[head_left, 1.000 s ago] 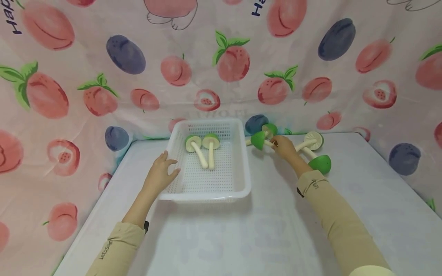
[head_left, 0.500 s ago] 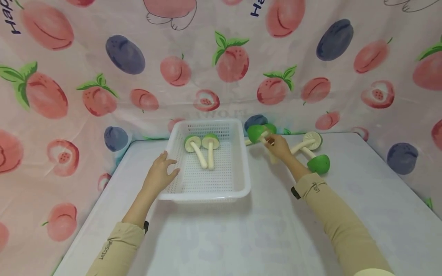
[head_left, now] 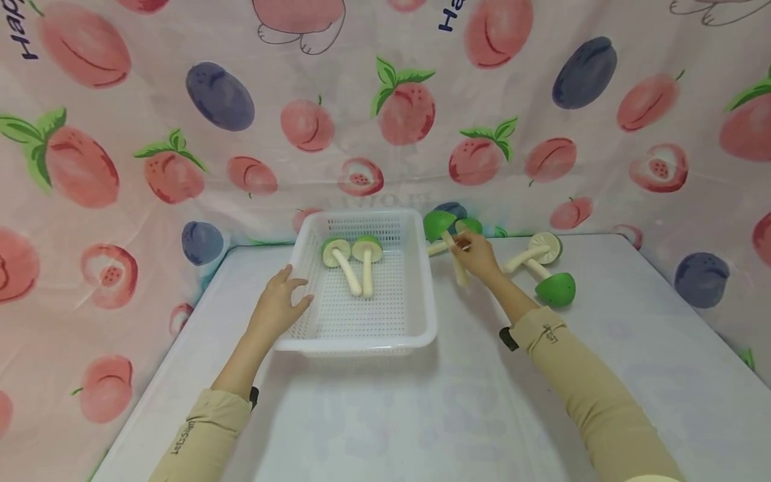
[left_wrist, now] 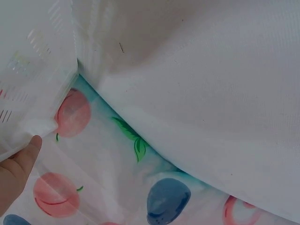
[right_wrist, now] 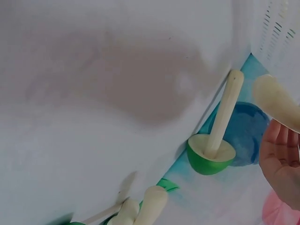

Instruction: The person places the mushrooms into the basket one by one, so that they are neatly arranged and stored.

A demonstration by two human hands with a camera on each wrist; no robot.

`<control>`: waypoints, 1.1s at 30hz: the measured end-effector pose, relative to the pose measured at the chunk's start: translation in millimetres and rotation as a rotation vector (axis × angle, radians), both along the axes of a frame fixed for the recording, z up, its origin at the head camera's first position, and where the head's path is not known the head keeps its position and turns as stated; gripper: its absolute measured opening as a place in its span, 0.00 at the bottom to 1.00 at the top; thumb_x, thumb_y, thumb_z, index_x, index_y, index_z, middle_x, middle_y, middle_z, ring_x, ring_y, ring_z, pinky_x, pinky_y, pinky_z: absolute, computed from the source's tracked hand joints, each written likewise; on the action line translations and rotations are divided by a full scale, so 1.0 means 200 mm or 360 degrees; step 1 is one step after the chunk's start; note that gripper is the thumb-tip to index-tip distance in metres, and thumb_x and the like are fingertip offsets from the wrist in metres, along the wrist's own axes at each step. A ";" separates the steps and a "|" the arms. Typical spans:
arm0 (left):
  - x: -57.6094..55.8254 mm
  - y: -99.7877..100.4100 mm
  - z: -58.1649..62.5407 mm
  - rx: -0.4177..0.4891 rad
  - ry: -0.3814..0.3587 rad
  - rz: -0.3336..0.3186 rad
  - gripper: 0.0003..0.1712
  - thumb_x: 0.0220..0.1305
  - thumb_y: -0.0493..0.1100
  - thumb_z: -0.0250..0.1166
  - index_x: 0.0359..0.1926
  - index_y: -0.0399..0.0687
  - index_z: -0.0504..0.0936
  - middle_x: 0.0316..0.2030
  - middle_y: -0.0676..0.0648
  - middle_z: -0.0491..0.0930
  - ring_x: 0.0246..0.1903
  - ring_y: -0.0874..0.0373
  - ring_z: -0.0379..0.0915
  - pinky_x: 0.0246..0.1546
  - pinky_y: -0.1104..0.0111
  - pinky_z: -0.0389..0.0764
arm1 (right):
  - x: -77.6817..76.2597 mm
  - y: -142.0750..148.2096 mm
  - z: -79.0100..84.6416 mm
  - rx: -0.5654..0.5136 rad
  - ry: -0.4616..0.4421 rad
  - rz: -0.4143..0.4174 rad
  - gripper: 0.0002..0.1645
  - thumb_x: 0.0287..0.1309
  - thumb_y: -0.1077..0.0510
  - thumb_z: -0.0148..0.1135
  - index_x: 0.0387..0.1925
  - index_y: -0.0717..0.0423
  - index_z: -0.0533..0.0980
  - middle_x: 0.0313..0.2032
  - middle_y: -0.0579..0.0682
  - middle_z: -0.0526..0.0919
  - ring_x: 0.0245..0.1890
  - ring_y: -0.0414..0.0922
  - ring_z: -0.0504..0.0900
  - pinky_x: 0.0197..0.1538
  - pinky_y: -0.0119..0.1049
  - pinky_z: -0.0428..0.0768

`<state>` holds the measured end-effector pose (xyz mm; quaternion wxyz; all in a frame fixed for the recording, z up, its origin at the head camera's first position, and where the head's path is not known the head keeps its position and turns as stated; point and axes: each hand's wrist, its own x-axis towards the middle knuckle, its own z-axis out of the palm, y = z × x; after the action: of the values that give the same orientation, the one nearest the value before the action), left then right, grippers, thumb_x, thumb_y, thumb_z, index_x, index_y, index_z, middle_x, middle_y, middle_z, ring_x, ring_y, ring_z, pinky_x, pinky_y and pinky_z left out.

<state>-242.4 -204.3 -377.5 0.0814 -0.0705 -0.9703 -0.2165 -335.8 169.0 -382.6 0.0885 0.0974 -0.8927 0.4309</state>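
My right hand [head_left: 478,257] pinches the pale stem of a toy mushroom [head_left: 438,225], held tilted just right of the white basket [head_left: 424,301] with its green cap up. In the right wrist view that hand [right_wrist: 281,173] is cut by the edge, with the stem [right_wrist: 276,101] at its fingers. My left hand [head_left: 278,306] rests on the basket's left rim, thumb spread apart over the inside. One finger [left_wrist: 33,145] touches the rim in the left wrist view. Two green-capped mushrooms [head_left: 367,261] lie side by side in the basket.
Behind the right hand another mushroom [head_left: 468,226] lies against the backdrop; the right wrist view shows this mushroom [right_wrist: 211,154] too. Two more mushrooms [head_left: 555,289] lie right of the forearm. A fruit-print cloth [head_left: 361,100] hangs behind the white table [head_left: 385,415].
My right hand has lifted the mushroom and carried it left towards the basket, its cap turning upward. The left hand stays at the rim.
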 end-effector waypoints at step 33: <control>0.00 0.00 0.00 0.0033 0.0029 -0.0012 0.27 0.60 0.43 0.64 0.57 0.32 0.73 0.65 0.28 0.60 0.63 0.30 0.57 0.61 0.42 0.64 | 0.07 -0.24 0.28 -0.0286 -0.0228 -0.0069 0.20 0.63 0.58 0.54 0.52 0.67 0.74 0.43 0.60 0.77 0.34 0.45 0.77 0.34 0.31 0.81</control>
<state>-242.4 -203.8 -376.7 0.0901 -0.0752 -0.9670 -0.2261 -322.2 120.0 -325.9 0.0423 0.0388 -0.8564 0.5132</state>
